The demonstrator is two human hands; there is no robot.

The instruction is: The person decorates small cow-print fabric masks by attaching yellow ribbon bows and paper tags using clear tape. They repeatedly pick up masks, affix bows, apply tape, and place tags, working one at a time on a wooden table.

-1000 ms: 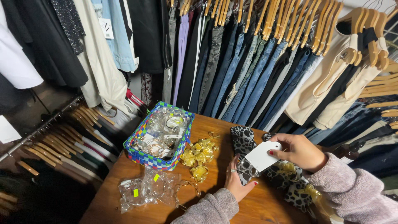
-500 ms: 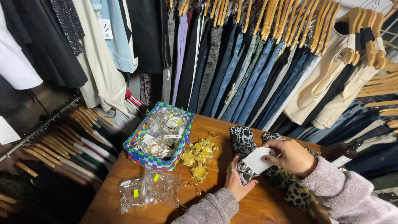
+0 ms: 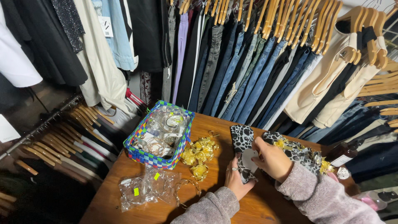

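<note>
Both hands meet on the wooden table (image 3: 124,188): left hand (image 3: 237,182) grips a black-and-white spotted pouch (image 3: 242,143), right hand (image 3: 271,159) pinches a white oval tag (image 3: 248,159) against it, beside gold bows (image 3: 199,155) and a checkered basket (image 3: 159,135).

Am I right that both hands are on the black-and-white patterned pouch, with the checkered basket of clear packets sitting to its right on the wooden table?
Not quite. The head view shows the checkered basket to the left of the patterned pouch, not the right. The left hand and right hand are both on the pouch, on the wooden table.
</note>
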